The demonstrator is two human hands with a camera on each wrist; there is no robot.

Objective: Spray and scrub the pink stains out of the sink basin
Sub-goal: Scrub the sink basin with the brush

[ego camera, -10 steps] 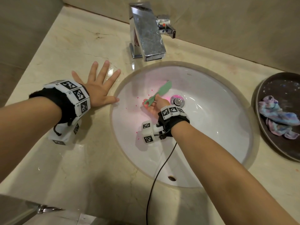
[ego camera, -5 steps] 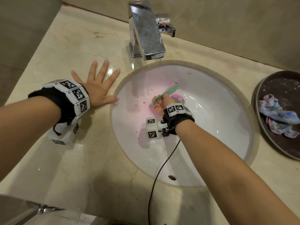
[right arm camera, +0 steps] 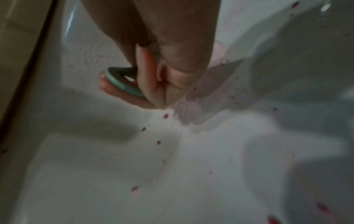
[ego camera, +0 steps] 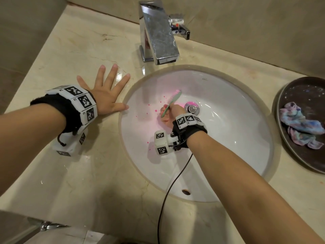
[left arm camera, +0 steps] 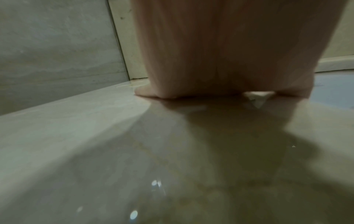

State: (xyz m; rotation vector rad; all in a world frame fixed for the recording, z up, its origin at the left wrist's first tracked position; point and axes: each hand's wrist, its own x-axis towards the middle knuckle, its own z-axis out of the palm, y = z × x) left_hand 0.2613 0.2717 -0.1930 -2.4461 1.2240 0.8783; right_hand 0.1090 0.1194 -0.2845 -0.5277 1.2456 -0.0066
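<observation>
The white sink basin [ego camera: 228, 147] is speckled with pink stains [ego camera: 155, 110] on its left slope, and a pink smear lies around the drain [ego camera: 192, 108]. My right hand [ego camera: 168, 113] is down in the basin and grips the handle of a green scrub brush [ego camera: 173, 101], whose head points up toward the back wall of the bowl. In the right wrist view the fingers curl round the brush handle [right arm camera: 122, 82] above pink spots [right arm camera: 165, 116]. My left hand [ego camera: 105, 95] lies flat with spread fingers on the counter left of the basin.
A chrome faucet [ego camera: 158, 34] stands behind the basin. A dark round tray [ego camera: 299, 155] with a crumpled multicoloured cloth [ego camera: 299, 125] sits at the right. A black cable [ego camera: 168, 191] runs from my right wrist over the front rim. The beige counter [ego camera: 70, 173] is wet.
My right hand has slid the brush from the left slope toward the drain and the back of the bowl. The left hand has stayed flat on the counter.
</observation>
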